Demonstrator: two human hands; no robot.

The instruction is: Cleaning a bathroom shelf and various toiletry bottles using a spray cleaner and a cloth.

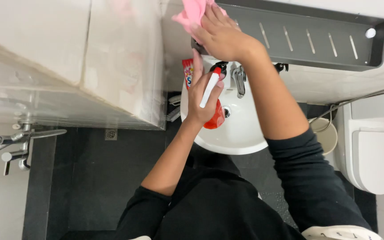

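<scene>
— While I look down from the head camera, what surface am I over?

— A bathroom with a dark floor. I see a white round basin [241, 133] below both hands, with a chrome tap [239, 80] at its back edge, just right of the left hand's fingertips.

— How does my left hand stand?

— My left hand [203, 95] is closed around a red spray bottle [216, 118] with a white trigger, held over the basin. Its fingers wrap the neck; the red body hangs beneath the palm.

— And the right?

— My right hand [221, 33] lies flat, fingers stretched, pressing a pink cloth [192, 13] against the left end of a grey wall shelf [334, 49]. The cloth sits under and beyond the fingertips, above the left hand.

— What edges hem me in?

— A glass shower screen [125, 66] stands close to the left of both hands. A white toilet [372, 155] sits well off to the right of the right forearm, with a small round bin [330, 135] between it and the basin. Open shelf runs rightward from the right hand.
</scene>
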